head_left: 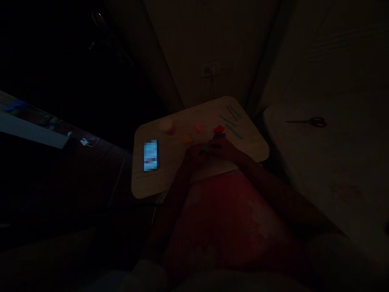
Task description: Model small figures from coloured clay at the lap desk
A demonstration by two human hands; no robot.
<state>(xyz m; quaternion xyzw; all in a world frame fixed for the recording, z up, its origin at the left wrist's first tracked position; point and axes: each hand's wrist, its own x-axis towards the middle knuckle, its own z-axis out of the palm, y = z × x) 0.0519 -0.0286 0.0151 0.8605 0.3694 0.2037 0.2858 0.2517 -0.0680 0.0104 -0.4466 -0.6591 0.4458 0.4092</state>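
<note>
The room is very dark. My left hand [192, 156] and my right hand [223, 149] meet over the near middle of a small wooden lap table [173, 178]. Their fingers are drawn together around a small dark piece [204, 150] that I cannot make out. Just beyond the hands lie small coloured lumps: red [218, 129], pink [198, 128], orange [187, 139] and purple [219, 136]. Thin green sticks [233, 111] lie at the table's far right corner.
A lit phone [150, 155] lies on the table's left side. A pale round tub [166, 124] stands near the far edge. Scissors [316, 121] rest on the bed to the right. A wall socket [210, 69] is behind the table.
</note>
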